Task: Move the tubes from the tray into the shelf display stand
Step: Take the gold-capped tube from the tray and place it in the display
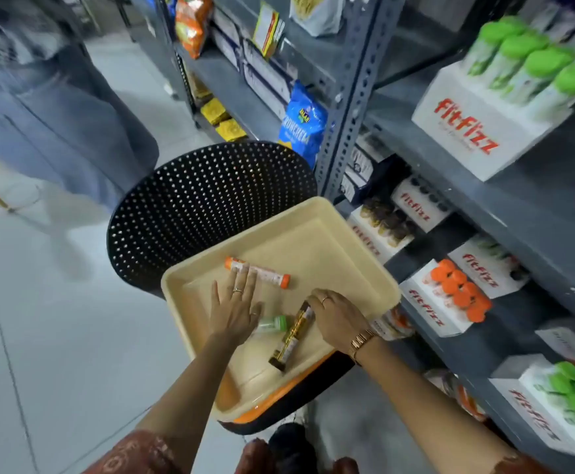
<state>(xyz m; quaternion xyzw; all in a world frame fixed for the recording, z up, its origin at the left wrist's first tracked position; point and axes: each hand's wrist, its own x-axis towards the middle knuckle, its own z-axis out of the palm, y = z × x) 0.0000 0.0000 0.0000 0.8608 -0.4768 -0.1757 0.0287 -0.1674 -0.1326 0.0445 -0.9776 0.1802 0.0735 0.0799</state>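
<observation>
A cream tray (313, 234) rests on a black perforated chair. Three tubes lie in it: an orange-capped tube (265, 273), a green-capped tube (274, 323) and a brown tube (293, 336). My left hand (235, 306) is spread flat, fingertips on the orange-capped tube, palm over part of the green one. My right hand (337, 314) curls around the top end of the brown tube. White display stands sit on the grey shelves at right: one with orange-capped tubes (426, 313), one with green-capped tubes (477, 131).
The chair back (207, 206) rises behind the tray. Grey metal shelving (351, 80) holds snack bags and boxes. Another green-tube stand (546, 412) is low at right. A person in grey trousers (50, 124) stands at the left on the tiled floor.
</observation>
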